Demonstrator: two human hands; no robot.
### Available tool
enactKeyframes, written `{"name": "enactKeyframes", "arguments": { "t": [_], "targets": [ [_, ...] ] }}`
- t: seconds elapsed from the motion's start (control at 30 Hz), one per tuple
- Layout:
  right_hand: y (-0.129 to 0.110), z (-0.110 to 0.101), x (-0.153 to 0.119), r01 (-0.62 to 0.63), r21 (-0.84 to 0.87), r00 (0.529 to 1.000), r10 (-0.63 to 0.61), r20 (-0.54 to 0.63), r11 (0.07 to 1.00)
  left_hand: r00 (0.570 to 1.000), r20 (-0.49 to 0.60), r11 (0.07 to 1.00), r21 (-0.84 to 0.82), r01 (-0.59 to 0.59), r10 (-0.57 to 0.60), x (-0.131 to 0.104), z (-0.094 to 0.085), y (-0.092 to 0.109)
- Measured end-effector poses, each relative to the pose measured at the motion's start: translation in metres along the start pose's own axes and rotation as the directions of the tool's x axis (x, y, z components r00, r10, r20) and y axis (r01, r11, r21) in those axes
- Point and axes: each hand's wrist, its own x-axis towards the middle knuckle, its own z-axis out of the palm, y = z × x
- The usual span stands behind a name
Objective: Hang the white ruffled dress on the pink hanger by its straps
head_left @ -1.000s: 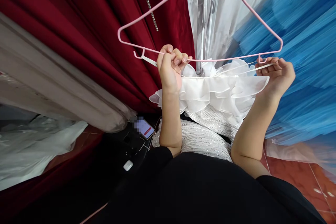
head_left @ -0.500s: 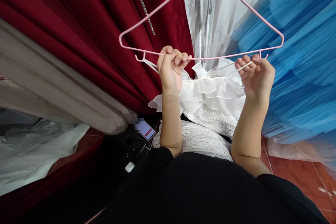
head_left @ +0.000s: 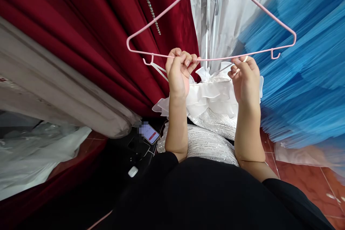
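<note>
A pink clothes hanger (head_left: 161, 12) spans the upper middle of the view, with a small hook near each end of its bottom bar. My left hand (head_left: 179, 73) is closed round the left part of that bar. A white dress (head_left: 212, 97) with ruffles on top and a sequined body lies below it. One white strap (head_left: 159, 70) of the dress hangs on the left hook. My right hand (head_left: 246, 79) is closed at the bar, right of the middle, with a white strap loop (head_left: 245, 58) at its fingers. The right hook (head_left: 275, 55) holds nothing.
Dark red fabric (head_left: 107, 32) and a beige garment (head_left: 67, 82) hang at the left. Blue tulle (head_left: 304, 61) hangs at the right. Metal poles (head_left: 208, 25) stand behind the hanger. A lit phone (head_left: 151, 134) and a small white case (head_left: 133, 171) lie on a black surface.
My right hand has moved left along the bar, away from the right hook, taking the strap with it. The hanger has shifted slightly right. My left hand keeps its grip.
</note>
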Motion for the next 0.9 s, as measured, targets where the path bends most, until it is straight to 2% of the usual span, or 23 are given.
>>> {"name": "enactKeyframes", "arguments": {
  "t": [0.2,0.4,0.5,0.6,0.7,0.77,0.9],
  "targets": [
    [0.004,0.009,-0.004,-0.042,-0.045,0.995,0.046,0.090,0.998,1.000,0.021,1.000,0.000,0.007,-0.007,-0.003,0.001,0.001],
    [0.001,0.008,0.000,0.091,0.054,0.994,-0.094,0.058,0.994,0.994,0.073,0.993,0.090,0.080,-0.086,-0.004,-0.004,0.007],
    [0.001,0.009,0.001,0.093,0.055,0.993,-0.097,0.065,0.994,0.991,0.098,0.991,0.109,0.081,-0.092,-0.004,-0.007,0.010],
    [0.003,0.008,0.004,0.099,0.125,0.988,-0.113,0.103,0.987,0.987,0.118,0.986,0.133,0.096,-0.112,-0.005,-0.009,0.011],
    [0.003,0.004,0.008,0.104,0.137,0.986,-0.120,0.119,0.985,0.976,0.131,0.961,0.238,0.139,-0.173,-0.007,-0.014,0.013],
    [0.002,0.001,0.011,0.093,0.126,0.988,-0.108,0.114,0.988,0.984,0.083,0.935,0.333,0.125,-0.161,-0.008,-0.021,0.015],
    [0.004,0.000,0.012,0.064,0.177,0.986,-0.090,0.140,0.982,0.994,-0.102,0.882,0.470,0.027,0.025,-0.008,-0.038,0.022]
  ]
}}
